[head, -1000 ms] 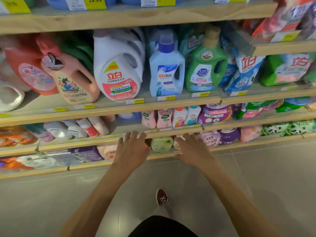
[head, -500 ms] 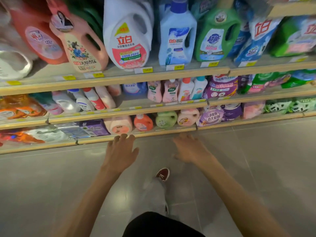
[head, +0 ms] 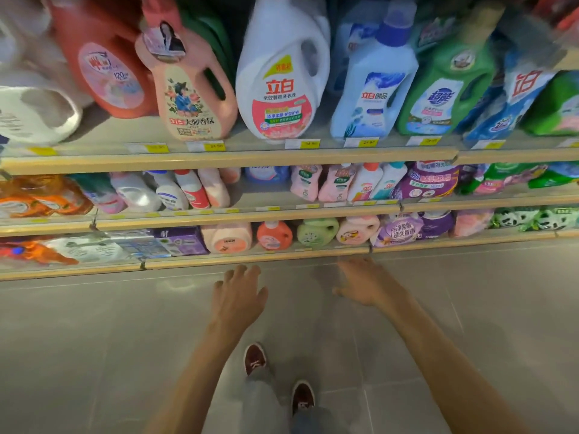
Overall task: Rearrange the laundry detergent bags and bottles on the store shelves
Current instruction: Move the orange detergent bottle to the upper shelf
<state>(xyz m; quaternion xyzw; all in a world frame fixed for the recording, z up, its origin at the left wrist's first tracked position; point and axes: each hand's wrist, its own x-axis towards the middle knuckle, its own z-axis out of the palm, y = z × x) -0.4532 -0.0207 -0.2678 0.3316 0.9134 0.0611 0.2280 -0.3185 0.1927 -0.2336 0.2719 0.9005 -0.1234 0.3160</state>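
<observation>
Reaching left hand [head: 238, 296]: I see it held out palm down over the floor [head: 94, 339], fingers apart and loosely bent, holding nothing, just short of the bottom shelf [head: 250, 260].
Right hand [head: 363, 283]: stretched toward that shelf's front edge, fingers spread and empty. It is blurred, so I cannot tell whether the tips touch the edge.
Bottom shelf: a peach bottle [head: 227, 241], an orange bottle [head: 274, 234], a pale green bottle [head: 316, 231] and a pink bottle [head: 357, 228] sit in a row, with a purple bag [head: 398, 233] just to their right.
Top shelf [head: 235, 161]: a white jug [head: 282, 73], a blue bottle [head: 372, 89] and a green jug [head: 445, 89] stand side by side.
Shoes [head: 254, 358]: dark red, on the floor between the arms.
</observation>
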